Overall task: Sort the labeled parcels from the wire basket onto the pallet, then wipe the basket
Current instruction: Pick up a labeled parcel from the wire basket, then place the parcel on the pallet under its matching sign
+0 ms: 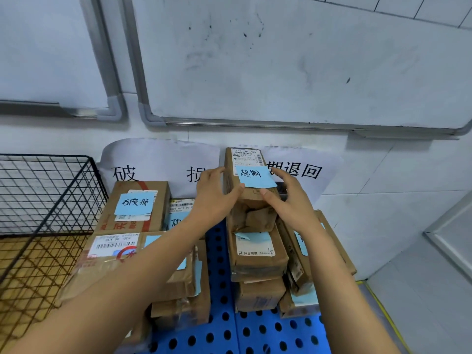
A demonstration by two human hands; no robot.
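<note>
Head camera, looking forward and down: a blue pallet (255,333) with round holes lies against a white tiled wall. Over the pallet's far right part, two hands hold one brown parcel (246,158) upright on top of a stack of parcels (255,254). The left hand (217,192) wraps the parcel's left edge, thumb across the front. The right hand (288,198) mirrors it on the right edge, so the fingers (278,172) of both are clamped on the parcel. This two-sided hold likely steadies the narrow box on the crumpled carton beneath.

A handwritten blue note (255,176) on the parcel faces the camera. It seems to share a character with the right wall sign (306,171) behind this side of the pallet, which probably explains the spot. On the pallet's left part, other noted parcels (138,208) sit under a different left wall sign (158,169).

Left of the pallet stands the black wire basket (51,190). No parcel shows in its visible part, so wiping probably comes soon.
</note>
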